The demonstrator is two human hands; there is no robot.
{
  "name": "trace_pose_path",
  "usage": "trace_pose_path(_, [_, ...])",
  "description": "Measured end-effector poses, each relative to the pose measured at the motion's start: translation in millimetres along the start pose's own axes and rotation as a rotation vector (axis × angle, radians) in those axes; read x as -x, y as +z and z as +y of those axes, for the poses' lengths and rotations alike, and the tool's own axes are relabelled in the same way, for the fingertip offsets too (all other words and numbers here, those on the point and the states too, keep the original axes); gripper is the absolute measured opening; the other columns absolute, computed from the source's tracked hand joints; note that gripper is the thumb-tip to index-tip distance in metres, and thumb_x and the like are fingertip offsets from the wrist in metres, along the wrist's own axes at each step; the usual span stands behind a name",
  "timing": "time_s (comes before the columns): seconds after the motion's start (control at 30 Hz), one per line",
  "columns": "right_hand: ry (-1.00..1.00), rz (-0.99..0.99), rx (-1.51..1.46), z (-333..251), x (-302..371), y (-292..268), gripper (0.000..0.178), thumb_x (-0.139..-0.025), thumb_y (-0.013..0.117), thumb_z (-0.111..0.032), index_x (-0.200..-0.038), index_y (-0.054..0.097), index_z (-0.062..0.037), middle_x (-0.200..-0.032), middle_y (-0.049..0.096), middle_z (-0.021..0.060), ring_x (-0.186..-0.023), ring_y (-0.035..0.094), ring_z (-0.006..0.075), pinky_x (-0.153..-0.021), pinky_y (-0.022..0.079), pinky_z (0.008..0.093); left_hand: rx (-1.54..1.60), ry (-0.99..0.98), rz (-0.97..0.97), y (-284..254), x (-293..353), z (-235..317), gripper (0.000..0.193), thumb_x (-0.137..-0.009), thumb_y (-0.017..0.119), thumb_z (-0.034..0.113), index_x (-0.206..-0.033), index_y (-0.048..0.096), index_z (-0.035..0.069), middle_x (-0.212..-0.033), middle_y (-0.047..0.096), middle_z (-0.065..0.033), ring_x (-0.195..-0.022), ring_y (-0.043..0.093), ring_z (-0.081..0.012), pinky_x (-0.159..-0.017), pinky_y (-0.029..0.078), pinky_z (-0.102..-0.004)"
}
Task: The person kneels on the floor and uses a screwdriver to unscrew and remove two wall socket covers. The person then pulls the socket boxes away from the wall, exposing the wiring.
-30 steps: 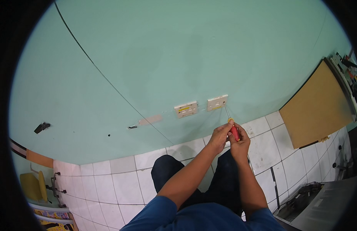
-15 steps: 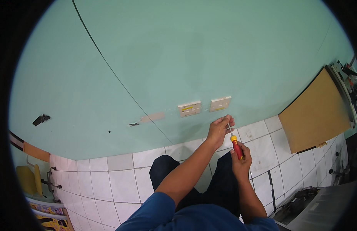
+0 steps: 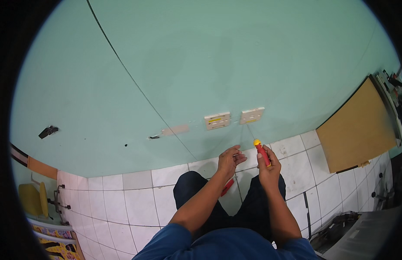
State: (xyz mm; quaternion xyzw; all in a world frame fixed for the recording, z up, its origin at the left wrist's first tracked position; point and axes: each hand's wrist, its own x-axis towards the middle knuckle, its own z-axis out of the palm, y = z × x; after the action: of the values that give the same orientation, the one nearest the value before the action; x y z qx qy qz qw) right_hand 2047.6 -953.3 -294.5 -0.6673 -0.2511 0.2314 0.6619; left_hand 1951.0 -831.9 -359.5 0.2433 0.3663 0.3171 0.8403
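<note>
My right hand (image 3: 269,167) is closed round the red and yellow handle of a screwdriver (image 3: 263,155). Its thin shaft points up and slightly left, toward the lower edge of the right-hand white wall plate (image 3: 252,115); I cannot tell whether the tip touches. My left hand (image 3: 230,161) hangs to the left of the screwdriver, apart from it, its fingers curled and thumb drawn in. Whatever may be between those fingers is too small to make out. A second white wall plate (image 3: 217,121), with a yellow strip, sits to the left of the first.
Below my left forearm a red object (image 3: 227,187) lies partly hidden. A dark cable (image 3: 136,84) runs down the green wall (image 3: 188,60). At right stands a brown panel (image 3: 357,130); at left, a yellow chair (image 3: 32,199). White tiles (image 3: 140,203) cover the floor.
My left hand has let go of the screwdriver shaft and moved down and left. My right hand has raised the screwdriver toward the right wall plate. The red object has come into view.
</note>
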Motion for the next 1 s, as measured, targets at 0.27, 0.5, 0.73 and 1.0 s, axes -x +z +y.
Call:
trace_pose_path(0.27, [0.037, 0.009, 0.017, -8.5, -15.4, 11.9, 0.04, -0.098, 0.067, -0.014, -0.131, 0.059, 0.0075, -0.102, 0.07, 0.0111, -0.086, 0.065, 0.0125, -0.078, 0.05, 0.0219, 0.038, -0.13, -0.083, 31.6, 7.5, 19.2, 0.039, -0.097, 0.065, 0.042, -0.104, 0.063, 0.004, -0.082, 0.059, -0.003, -0.071, 0.063, -0.0175, -0.071, 0.058, -0.0337])
trace_pose_path(0.5, [0.121, -0.059, -0.268, 1.5, -24.9, 4.4, 0.036, -0.098, 0.066, -0.015, -0.13, 0.062, 0.0024, -0.093, 0.068, 0.0104, -0.071, 0.063, 0.0161, -0.064, 0.051, 0.0273, -0.192, -0.085, -0.221, 54.8, 15.3, 25.0, 0.043, -0.096, 0.067, 0.048, -0.102, 0.067, 0.006, -0.08, 0.057, 0.0009, -0.071, 0.054, -0.011, -0.063, 0.045, -0.0281])
trace_pose_path(0.73, [-0.227, 0.102, 0.233, -5.4, -13.8, 17.0, 0.036, -0.098, 0.065, -0.016, -0.131, 0.062, -0.0005, -0.096, 0.067, 0.0102, -0.067, 0.061, 0.0131, -0.059, 0.049, 0.0284, -0.292, -0.084, -0.18, 66.5, 13.3, 30.8, 0.043, -0.095, 0.067, 0.05, -0.095, 0.068, 0.007, -0.074, 0.048, 0.0042, -0.063, 0.043, -0.0082, -0.055, 0.035, -0.0268])
trace_pose_path(1.0, [-0.43, 0.051, 0.571, -6.3, -8.1, 9.5, 0.034, -0.094, 0.069, -0.015, -0.124, 0.065, 0.0015, -0.097, 0.065, 0.0113, -0.074, 0.063, 0.0202, -0.07, 0.052, 0.0316, -0.441, -0.082, -0.183, 60.9, 6.9, 31.9, 0.05, -0.096, 0.066, 0.053, -0.088, 0.068, 0.003, -0.073, 0.051, 0.0016, -0.06, 0.043, -0.0091, -0.052, 0.035, -0.0262])
